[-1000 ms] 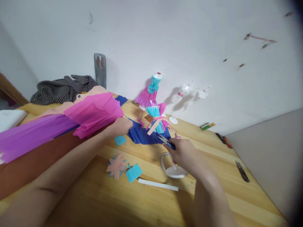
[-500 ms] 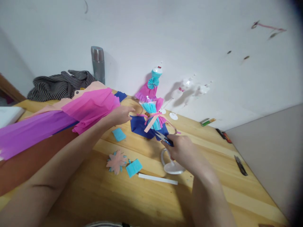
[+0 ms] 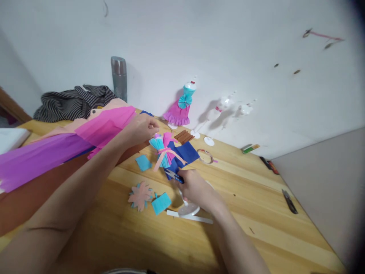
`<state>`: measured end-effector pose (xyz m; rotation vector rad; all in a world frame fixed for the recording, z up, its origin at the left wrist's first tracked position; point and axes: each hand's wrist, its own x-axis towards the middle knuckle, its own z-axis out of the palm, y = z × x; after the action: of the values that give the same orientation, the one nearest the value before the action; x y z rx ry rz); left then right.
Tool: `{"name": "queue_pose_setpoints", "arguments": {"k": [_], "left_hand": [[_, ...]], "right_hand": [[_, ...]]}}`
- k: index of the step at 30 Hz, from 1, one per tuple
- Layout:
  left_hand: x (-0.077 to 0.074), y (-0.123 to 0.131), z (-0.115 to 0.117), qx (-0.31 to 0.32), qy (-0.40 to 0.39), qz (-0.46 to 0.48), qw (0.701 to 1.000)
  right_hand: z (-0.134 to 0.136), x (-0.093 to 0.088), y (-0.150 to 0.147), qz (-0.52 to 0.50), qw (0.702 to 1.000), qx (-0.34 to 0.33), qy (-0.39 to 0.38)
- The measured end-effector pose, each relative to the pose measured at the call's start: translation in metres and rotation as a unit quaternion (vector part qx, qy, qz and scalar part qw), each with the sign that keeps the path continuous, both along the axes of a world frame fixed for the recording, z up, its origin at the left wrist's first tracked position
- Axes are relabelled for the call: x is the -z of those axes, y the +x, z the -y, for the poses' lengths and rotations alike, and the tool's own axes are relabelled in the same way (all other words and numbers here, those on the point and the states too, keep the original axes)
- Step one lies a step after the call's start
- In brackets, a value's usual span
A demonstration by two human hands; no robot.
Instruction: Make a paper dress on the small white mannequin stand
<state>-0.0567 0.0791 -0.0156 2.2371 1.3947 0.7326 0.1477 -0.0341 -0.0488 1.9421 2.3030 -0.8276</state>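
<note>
My right hand (image 3: pixel 196 188) is closed around scissors (image 3: pixel 174 175), their blades parted and pointing left. Under that hand shows a white round stand base (image 3: pixel 188 210); whether the fingers also grip its stem is hidden. Just past the blades is a small tilted figure dressed in pleated cyan and pink crepe paper (image 3: pixel 164 152), tied with a peach strip (image 3: pixel 164 155). Dark blue paper (image 3: pixel 186 153) lies behind and below it. My left hand (image 3: pixel 144 127) hovers by the figure's top, fingers curled together; anything pinched in them is too small to make out.
Pink crepe paper (image 3: pixel 107 123) and purple crepe paper (image 3: pixel 42 154) spread at left. Cyan squares (image 3: pixel 161 203), a paper flower (image 3: pixel 140 196) and a white strip (image 3: pixel 196 219) lie in front. A dressed figure (image 3: pixel 182 104) and a bottle (image 3: pixel 119 78) stand by the wall. A cutter (image 3: pixel 289 201) lies right.
My right hand, the scissors, the cyan-and-pink figure and the white base have moved left. My left hand has drawn back slightly, up and left. Folded brown paper is now uncovered behind.
</note>
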Motion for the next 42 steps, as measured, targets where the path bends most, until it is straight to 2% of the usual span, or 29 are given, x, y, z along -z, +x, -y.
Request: {"name": "queue_pose_setpoints", "arguments": {"k": [3,8,16,19,24,26,28,30,33,37,42], "left_hand": [[-0.002,-0.001,0.001,-0.023,-0.022,-0.010,0.999],[0.002,0.001,-0.001,0.020,-0.034,-0.033,0.999],[0.002,0.001,-0.002,0.039,-0.045,-0.078,0.995],[0.002,0.001,-0.003,0.043,-0.048,-0.089,0.994],[0.005,0.000,-0.005,0.056,-0.038,-0.098,0.993],[0.007,0.002,-0.005,0.065,-0.036,-0.099,0.992],[0.010,0.004,-0.003,0.083,-0.038,-0.099,0.991],[0.012,0.006,-0.002,0.103,-0.041,-0.099,0.989],[0.014,0.008,0.000,0.127,-0.044,-0.096,0.986],[0.013,0.006,-0.002,0.133,-0.037,-0.093,0.986],[0.010,0.002,-0.002,0.127,-0.022,-0.091,0.987]], "right_hand": [[0.000,0.003,-0.004,-0.004,1.000,-0.003,-0.020],[0.000,0.008,-0.008,-0.019,0.998,-0.005,-0.052],[-0.001,0.023,-0.005,-0.039,0.998,-0.010,-0.054],[0.001,0.020,-0.002,-0.045,0.998,-0.015,-0.042],[0.003,-0.002,0.011,-0.063,0.995,0.006,-0.075],[0.000,-0.009,0.021,-0.074,0.996,0.018,-0.052],[-0.004,-0.013,0.032,-0.066,0.997,0.032,0.006],[-0.007,-0.013,0.040,-0.059,0.997,0.020,0.047],[-0.009,-0.010,0.042,-0.077,0.995,-0.043,0.044],[-0.006,-0.003,0.029,-0.112,0.985,-0.129,0.039],[-0.004,0.010,0.013,-0.031,0.996,-0.071,0.049]]}}
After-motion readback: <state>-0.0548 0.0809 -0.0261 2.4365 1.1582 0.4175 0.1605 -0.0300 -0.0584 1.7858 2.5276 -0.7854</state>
